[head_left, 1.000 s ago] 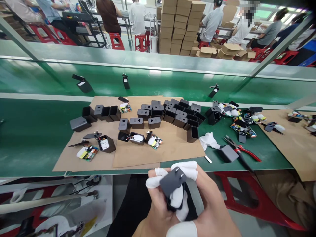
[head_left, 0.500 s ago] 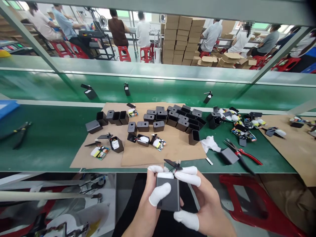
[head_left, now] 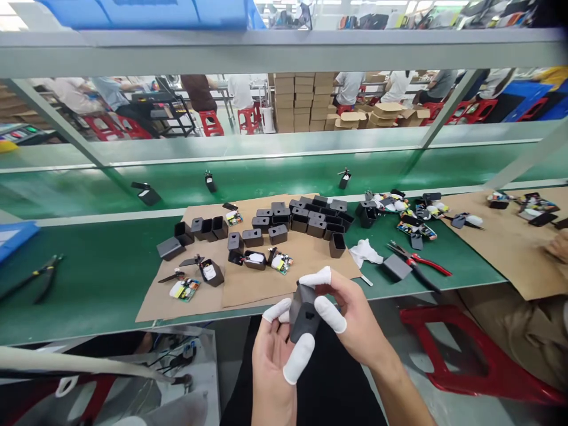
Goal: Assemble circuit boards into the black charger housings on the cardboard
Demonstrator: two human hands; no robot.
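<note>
Both hands, with white finger cots on several fingertips, hold a black plastic housing (head_left: 306, 316) over my lap, just off the bench edge. It is tilted, and an end face with a small dark cut-out points toward me. My left hand (head_left: 274, 355) grips it from the left and below, thumb on the lower end. My right hand (head_left: 348, 316) has its fingers on the top and right side. What sits inside the housing is hidden. Beyond it on the cardboard are an opened housing with white filling (head_left: 255, 260) and a circuit board (head_left: 281, 261).
Several black housings (head_left: 316, 225) crowd the cardboard sheet (head_left: 261, 290). To the right are red-handled pliers (head_left: 430, 263), a white cloth (head_left: 366, 252) and a pile of circuit boards (head_left: 417, 228); dark pliers (head_left: 44, 281) lie left. A red stool (head_left: 470, 384) stands below; another person's hand (head_left: 558, 245) shows at right.
The housing has turned from its open top with a loose black piece and white filling to its closed, notched end. My right hand has moved up around it. The camera view has tilted up.
</note>
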